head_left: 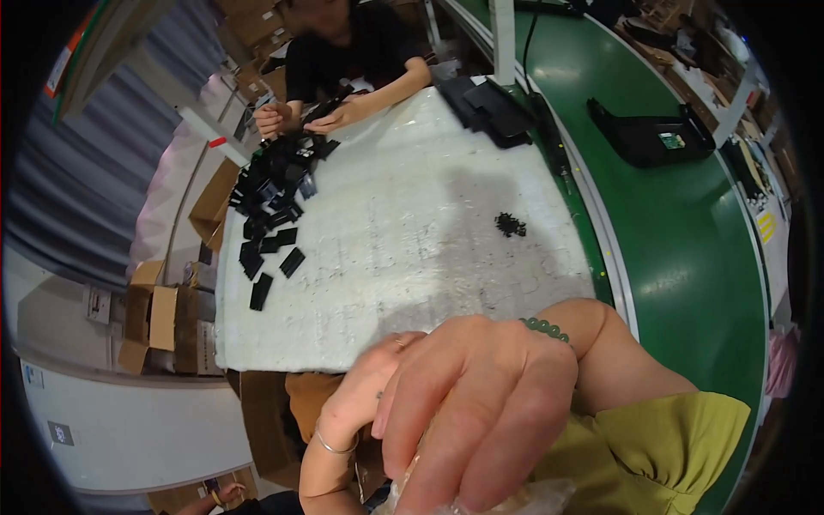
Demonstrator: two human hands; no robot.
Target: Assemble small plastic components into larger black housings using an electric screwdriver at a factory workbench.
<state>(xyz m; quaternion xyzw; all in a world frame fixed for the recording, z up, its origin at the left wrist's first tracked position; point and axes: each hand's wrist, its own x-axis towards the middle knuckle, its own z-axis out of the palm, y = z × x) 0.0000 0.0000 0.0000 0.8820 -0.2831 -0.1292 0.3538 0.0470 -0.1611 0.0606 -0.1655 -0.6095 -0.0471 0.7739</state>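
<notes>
My right hand (481,395), with a green bead bracelet at its wrist, fills the lower middle close to the camera. Its fingers curl down over crinkled clear plastic (549,496), which looks like a bag or wrap; most of it is cut off by the lower edge. Just behind and to the left is my left hand (365,382), slightly blurred, with a silver bangle on the wrist. The right hand covers its fingers, so their grip cannot be seen. Both hands are at the near edge of the white-covered table (386,240).
Black plastic pieces (275,189) are heaped at the table's left. A small pile of tiny black parts (511,225) lies right. Black panels (487,110) and a screwdriver-like tool (558,154) line the far right. Across sits a person (356,64). A green conveyor (669,249) carries a black housing (648,142).
</notes>
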